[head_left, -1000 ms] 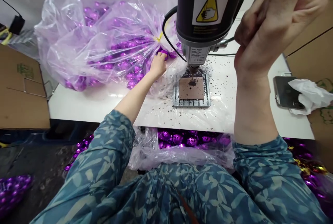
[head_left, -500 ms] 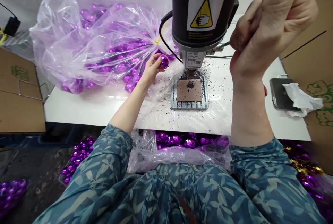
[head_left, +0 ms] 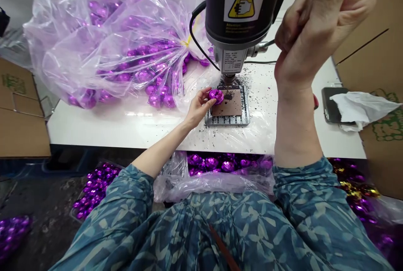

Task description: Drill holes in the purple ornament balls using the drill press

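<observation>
Between the thumb and fingers of my left hand (head_left: 201,104) is a shiny purple faceted ball (head_left: 216,96), held at the left edge of a brown square plate (head_left: 234,107). That plate, with a small dark hole and dark shavings on it, lies on the grey slotted base (head_left: 246,113) of a drill press (head_left: 242,6). The drill's chuck is above the plate, to the right of the ball. My right hand (head_left: 324,23) is raised at the upper right, closed around the drill press lever (head_left: 269,43).
A tied clear bag (head_left: 119,48) of purple balls lies at the left. More purple balls (head_left: 228,165) sit in plastic below the table edge. A dark phone (head_left: 333,105) lies under white tissue (head_left: 362,109) at the right. Cardboard (head_left: 23,124) stands on the left.
My left hand has moved right and toward me with the purple ball, from beside the bag to the brown plate. The right hand stays on the lever. The view has shifted slightly.
</observation>
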`<state>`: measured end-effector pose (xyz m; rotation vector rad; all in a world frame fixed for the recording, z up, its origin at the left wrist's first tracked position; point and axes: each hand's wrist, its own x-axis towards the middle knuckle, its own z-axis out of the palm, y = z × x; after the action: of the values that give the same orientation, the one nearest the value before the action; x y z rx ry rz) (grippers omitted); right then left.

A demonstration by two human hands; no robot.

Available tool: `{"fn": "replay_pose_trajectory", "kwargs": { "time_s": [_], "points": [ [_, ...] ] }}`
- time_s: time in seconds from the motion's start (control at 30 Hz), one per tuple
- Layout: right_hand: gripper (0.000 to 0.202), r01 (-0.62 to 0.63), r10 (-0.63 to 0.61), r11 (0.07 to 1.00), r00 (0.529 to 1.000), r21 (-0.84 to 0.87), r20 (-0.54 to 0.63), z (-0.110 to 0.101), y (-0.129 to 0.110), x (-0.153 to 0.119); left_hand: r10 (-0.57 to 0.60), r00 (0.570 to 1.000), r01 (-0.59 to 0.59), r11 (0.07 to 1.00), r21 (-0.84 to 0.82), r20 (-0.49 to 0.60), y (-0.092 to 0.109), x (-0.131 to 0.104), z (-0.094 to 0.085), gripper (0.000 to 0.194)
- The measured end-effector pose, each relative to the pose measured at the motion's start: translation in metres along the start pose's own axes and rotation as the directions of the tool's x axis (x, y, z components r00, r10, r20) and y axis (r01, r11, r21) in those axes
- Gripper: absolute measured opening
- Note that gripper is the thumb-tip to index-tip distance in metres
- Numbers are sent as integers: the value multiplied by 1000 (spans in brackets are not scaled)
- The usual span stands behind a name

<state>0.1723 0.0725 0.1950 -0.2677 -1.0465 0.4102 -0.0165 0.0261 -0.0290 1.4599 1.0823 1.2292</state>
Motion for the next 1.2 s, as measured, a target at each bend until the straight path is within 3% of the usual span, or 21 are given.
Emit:
{"fn": "replay_pose_trajectory", "kwargs": {
  "time_s": [0.17,0.3,0.5,0.7,1.07,1.2],
  "points": [
    [65,3,-1,997,1000,-80,27,-1,-3,-2,58,998,-57,994,89,-10,-19,16,13,60],
    [65,28,-26,996,999,-81,24,-1,0,-2,67,998,-66,991,119,-2,-13,16,19,59],
    [63,65,-66,998,998,21,10,-3,9,-2,150,988,-152,941,302,30,3,10,26,57],
    [55,53,-53,999,998,9,30,-4,-1,-7,129,989,-139,973,185,65,1,10,34,62],
    [68,76,-78,971,997,-226,0,-16,-18,-44,141,989,-147,979,138,49,-2,8,36,64],
    [73,14,2,928,999,-372,43,-27,-14,-52,146,989,-148,982,113,29,-1,8,37,68]
  ]
}}
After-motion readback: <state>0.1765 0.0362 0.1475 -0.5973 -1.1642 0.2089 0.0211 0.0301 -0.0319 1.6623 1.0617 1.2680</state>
